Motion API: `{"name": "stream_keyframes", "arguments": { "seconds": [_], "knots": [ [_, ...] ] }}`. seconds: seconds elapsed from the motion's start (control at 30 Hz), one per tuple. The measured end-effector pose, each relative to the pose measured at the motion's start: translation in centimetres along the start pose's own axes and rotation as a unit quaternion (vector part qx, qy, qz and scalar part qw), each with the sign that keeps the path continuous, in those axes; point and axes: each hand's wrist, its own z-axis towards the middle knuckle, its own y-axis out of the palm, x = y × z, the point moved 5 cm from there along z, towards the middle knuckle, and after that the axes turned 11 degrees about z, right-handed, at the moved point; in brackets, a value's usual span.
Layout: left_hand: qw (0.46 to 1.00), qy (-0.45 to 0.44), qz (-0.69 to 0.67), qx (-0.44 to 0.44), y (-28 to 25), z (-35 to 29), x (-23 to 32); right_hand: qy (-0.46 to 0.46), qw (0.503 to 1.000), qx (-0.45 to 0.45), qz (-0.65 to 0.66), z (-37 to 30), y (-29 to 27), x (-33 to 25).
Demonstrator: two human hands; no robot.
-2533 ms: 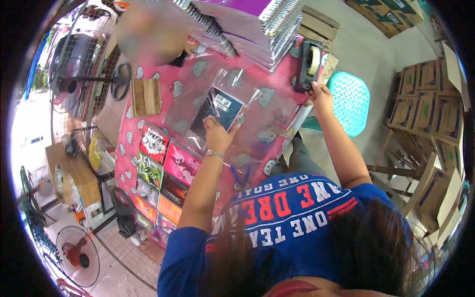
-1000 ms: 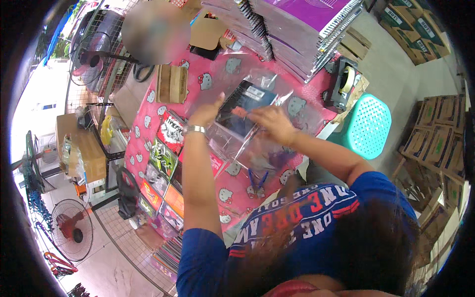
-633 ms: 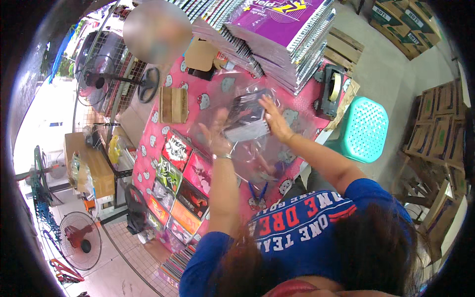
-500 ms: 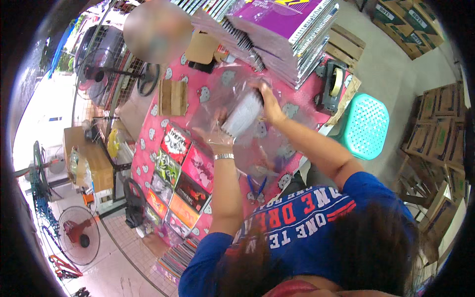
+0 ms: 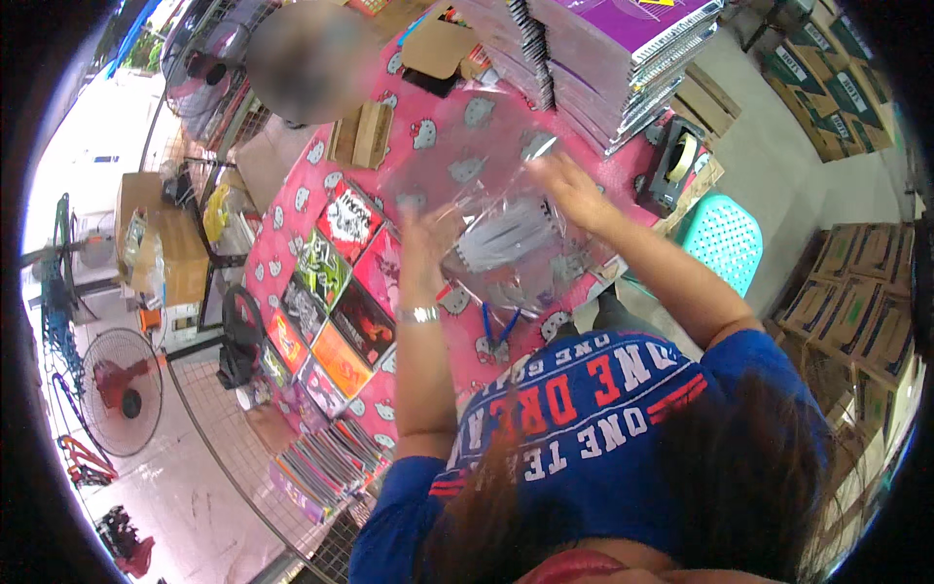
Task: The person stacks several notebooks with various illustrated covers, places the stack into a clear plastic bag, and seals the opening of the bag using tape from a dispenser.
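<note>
A pale grey-white bundle with a toothed, spiral-like edge [image 5: 511,234] lies at the middle of the pink patterned table, under or inside clear plastic film [image 5: 545,277]. My left hand [image 5: 428,238] is at the left of the bundle, above the film's edge, its fingers smeared by motion. At the bundle's upper right is my right hand [image 5: 574,190], beside a shiny fold of the film; blur hides whether its fingertips grip it. Blue-handled scissors [image 5: 498,331] lie near my body. Several colourful notebooks [image 5: 341,292] are laid out in rows to the left.
Purple-covered spiral notebooks [image 5: 623,73] stand in a tall stack at the far right. A black tape dispenser [image 5: 671,165] sits by the right edge, above a turquoise stool [image 5: 722,243]. Wooden blocks [image 5: 360,134] and a cardboard piece [image 5: 438,49] lie at the far side.
The bundle, tilted up between my hands before, now lies flatter and nearer to me. My hands have moved apart, the right one to the right. The view has shifted slightly.
</note>
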Motion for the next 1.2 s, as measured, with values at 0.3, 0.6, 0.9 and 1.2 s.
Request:
{"name": "stream_keyframes", "arguments": {
  "seconds": [0.3, 0.6, 0.9, 1.2],
  "knots": [
    [0.754, 0.393, 0.485, 0.205, 3.7, -8.6, 10.1, -0.109, 0.968, -0.066, -0.214, 3.0, -5.5, -11.3],
    [0.651, 0.36, 0.664, 0.078, 7.0, -15.0, 7.3, -0.21, 0.919, -0.334, -0.012, -1.7, 0.7, -0.3],
    [0.931, 0.237, 0.134, 0.242, 0.6, -10.3, -3.4, -0.301, 0.873, -0.366, -0.116, -2.3, 1.9, -0.8],
    [0.961, 0.226, 0.102, 0.121, 1.9, -7.7, -4.8, -0.264, 0.915, -0.277, -0.127, -3.0, 1.0, -0.7]
  ]
}}
